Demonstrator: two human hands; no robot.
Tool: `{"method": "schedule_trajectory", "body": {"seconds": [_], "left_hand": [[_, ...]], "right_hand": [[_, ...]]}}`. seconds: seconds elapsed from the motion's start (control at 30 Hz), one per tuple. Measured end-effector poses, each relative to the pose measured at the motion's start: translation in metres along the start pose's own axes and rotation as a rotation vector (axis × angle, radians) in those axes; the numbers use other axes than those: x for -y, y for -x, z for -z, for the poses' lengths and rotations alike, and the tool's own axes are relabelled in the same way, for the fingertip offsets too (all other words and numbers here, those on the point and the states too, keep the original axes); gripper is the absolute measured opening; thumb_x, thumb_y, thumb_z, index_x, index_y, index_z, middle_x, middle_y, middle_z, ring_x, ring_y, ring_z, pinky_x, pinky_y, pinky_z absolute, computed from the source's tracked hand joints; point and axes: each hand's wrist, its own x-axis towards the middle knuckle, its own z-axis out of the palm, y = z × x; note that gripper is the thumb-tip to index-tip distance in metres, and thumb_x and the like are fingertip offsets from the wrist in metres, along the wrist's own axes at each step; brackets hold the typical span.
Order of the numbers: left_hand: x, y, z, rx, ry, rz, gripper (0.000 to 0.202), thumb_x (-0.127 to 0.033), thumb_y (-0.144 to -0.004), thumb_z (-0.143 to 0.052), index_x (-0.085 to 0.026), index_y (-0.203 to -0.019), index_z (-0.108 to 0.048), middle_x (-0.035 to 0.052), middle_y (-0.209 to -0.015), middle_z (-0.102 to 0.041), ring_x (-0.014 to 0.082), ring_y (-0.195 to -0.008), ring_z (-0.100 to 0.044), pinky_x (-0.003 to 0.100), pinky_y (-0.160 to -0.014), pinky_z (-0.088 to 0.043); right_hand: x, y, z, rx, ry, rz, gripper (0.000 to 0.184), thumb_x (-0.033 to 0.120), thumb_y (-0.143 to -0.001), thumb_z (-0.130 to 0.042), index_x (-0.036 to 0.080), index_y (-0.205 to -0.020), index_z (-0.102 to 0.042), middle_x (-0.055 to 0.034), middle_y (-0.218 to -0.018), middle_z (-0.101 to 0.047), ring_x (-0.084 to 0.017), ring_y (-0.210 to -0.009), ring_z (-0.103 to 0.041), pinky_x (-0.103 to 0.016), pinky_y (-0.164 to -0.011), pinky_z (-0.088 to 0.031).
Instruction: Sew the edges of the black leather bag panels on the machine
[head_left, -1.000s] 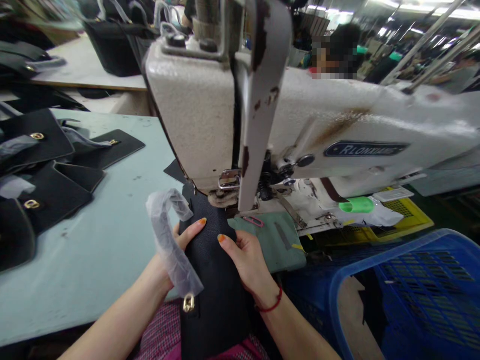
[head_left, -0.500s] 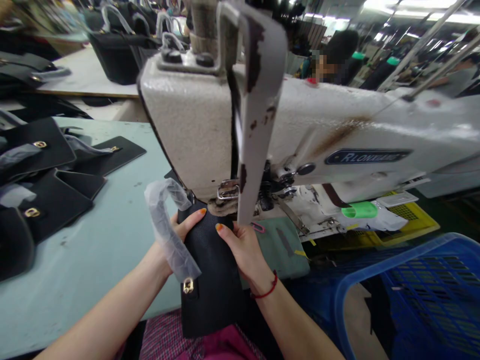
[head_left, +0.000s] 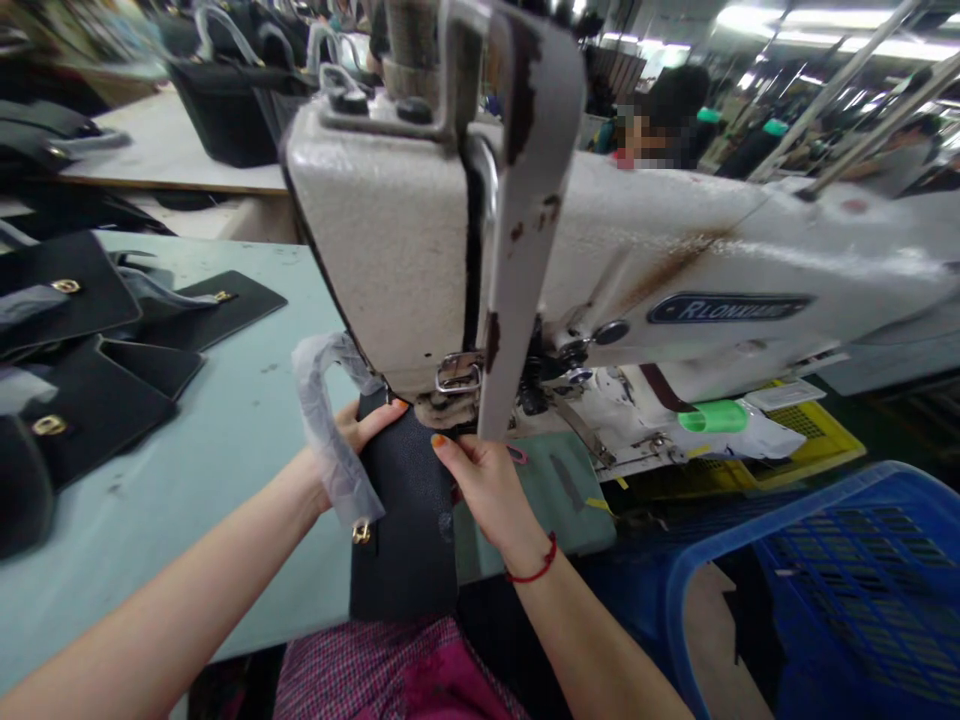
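Under the nose of the sewing machine (head_left: 390, 230), the left hand (head_left: 352, 430) gripped the upper left edge of a black panel (head_left: 409, 520), thumb laid across its face; the right hand (head_left: 487, 485) pinched the opposite edge, thumb on top and fingers tucked beneath, a red cord (head_left: 536, 570) at its wrist. Held from both sides like that, the panel lay flat and taut, its far end pushed up to the foot (head_left: 450, 405), which probably let both hands steer it squarely; its near end hung off the bench (head_left: 225, 440) toward the lap. A strap wrapped in clear plastic (head_left: 330, 440) arched over the left wrist, joined to the panel by a gold ring (head_left: 361, 533); draped there, it seemed kept away from the foot. Further left on the bench, more black pieces (head_left: 82, 400) with gold clasps lay overlapped, within easy reach; to the right, a blue crate (head_left: 825, 570) stood low beside the machine.
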Motion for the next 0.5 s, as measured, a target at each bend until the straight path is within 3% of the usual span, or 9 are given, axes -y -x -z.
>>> {"method": "schedule_trajectory", "body": {"seconds": [0.17, 0.37, 0.5], "left_hand": [[-0.001, 0.019, 0.001, 0.066, -0.039, 0.108, 0.057, -0.038, -0.059, -0.090, -0.022, -0.110, -0.069, 0.0103, -0.108, -0.077, 0.0306, -0.095, -0.074, 0.035, -0.072, -0.064], [-0.005, 0.011, -0.002, 0.199, 0.007, 0.177, 0.033, -0.034, -0.063, -0.087, -0.017, -0.090, -0.077, 0.0120, -0.083, -0.079, 0.0323, -0.083, -0.076, 0.036, -0.067, -0.064], [-0.006, 0.005, -0.003, 0.192, 0.043, 0.177, 0.030, -0.029, -0.059, -0.089, -0.017, -0.085, -0.078, 0.0107, -0.079, -0.078, 0.0322, -0.076, -0.075, 0.037, -0.063, -0.064]], "right_hand": [[0.011, 0.002, 0.010, 0.000, 0.029, 0.017, 0.045, 0.058, -0.087, -0.055, 0.015, -0.073, -0.060, -0.0022, -0.065, -0.060, -0.014, -0.058, -0.061, -0.020, -0.047, -0.044], [0.014, -0.001, 0.008, -0.019, 0.036, 0.019, 0.039, 0.049, -0.088, -0.055, 0.015, -0.068, -0.060, -0.0021, -0.062, -0.062, -0.014, -0.055, -0.061, -0.019, -0.044, -0.043], [0.015, -0.002, 0.008, 0.011, 0.000, -0.016, 0.038, 0.048, -0.087, -0.056, 0.016, -0.068, -0.060, -0.0021, -0.062, -0.064, -0.014, -0.052, -0.061, -0.020, -0.044, -0.042]]}}
